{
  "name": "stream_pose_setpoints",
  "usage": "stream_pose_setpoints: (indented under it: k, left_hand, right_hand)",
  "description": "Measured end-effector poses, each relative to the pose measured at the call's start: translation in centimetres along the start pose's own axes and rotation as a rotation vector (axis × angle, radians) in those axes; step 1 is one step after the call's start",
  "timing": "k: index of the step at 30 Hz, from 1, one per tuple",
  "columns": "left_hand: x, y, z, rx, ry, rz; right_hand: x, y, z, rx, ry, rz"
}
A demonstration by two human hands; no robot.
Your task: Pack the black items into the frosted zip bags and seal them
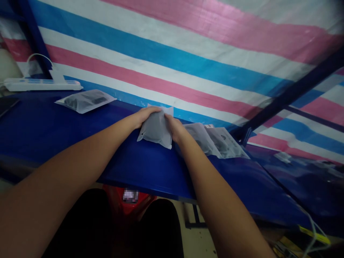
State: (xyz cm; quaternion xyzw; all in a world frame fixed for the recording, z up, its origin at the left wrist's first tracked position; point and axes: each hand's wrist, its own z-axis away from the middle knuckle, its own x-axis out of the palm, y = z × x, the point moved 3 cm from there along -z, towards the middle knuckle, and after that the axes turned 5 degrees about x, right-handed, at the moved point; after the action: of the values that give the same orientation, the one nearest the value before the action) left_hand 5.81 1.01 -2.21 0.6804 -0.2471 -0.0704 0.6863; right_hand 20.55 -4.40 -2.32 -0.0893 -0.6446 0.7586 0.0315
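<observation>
A frosted plastic zip bag [156, 128] with something dark inside is held between my two hands over the blue table. My left hand [147, 115] grips its upper left side, the fingers curled over the far edge. On the right side, my right hand [174, 126] has its thumb on the front of the bag, its other fingers mostly hidden. The bag tilts up a little, its near edge lower. What exactly lies inside cannot be made out through the cloudy plastic.
Several similar filled bags [223, 143] overlap on the right of the table [150, 168]. Another filled bag [87, 100] lies at the left, near a white power strip [43, 84]. A striped sheet [166, 64] hangs behind. Below the table is a red plastic object [120, 204].
</observation>
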Motion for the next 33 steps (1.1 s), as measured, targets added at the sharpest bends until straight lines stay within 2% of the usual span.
stream_pose_setpoints:
  k: [4, 14, 22, 31, 33]
  left_hand:
    - [-0.05, 0.02, -0.05, 0.001, 0.024, 0.009]
    - [-0.13, 0.16, -0.09, 0.039, 0.032, 0.005]
    - [0.17, 0.42, 0.33, 0.023, 0.042, 0.046]
    - [0.40, 0.32, 0.52, -0.040, 0.025, 0.081]
    - [0.11, 0.33, 0.23, 0.022, 0.100, -0.014]
  right_hand:
    - [-0.01, 0.29, -0.41, 0.078, 0.017, -0.055]
    - [-0.04, 0.37, -0.72, 0.033, 0.029, -0.006]
    - [-0.14, 0.53, -0.97, 0.050, 0.040, -0.020]
    - [0.25, 0.18, -0.16, 0.057, -0.012, -0.059]
    - [0.21, 0.31, -0.26, 0.068, -0.008, -0.042]
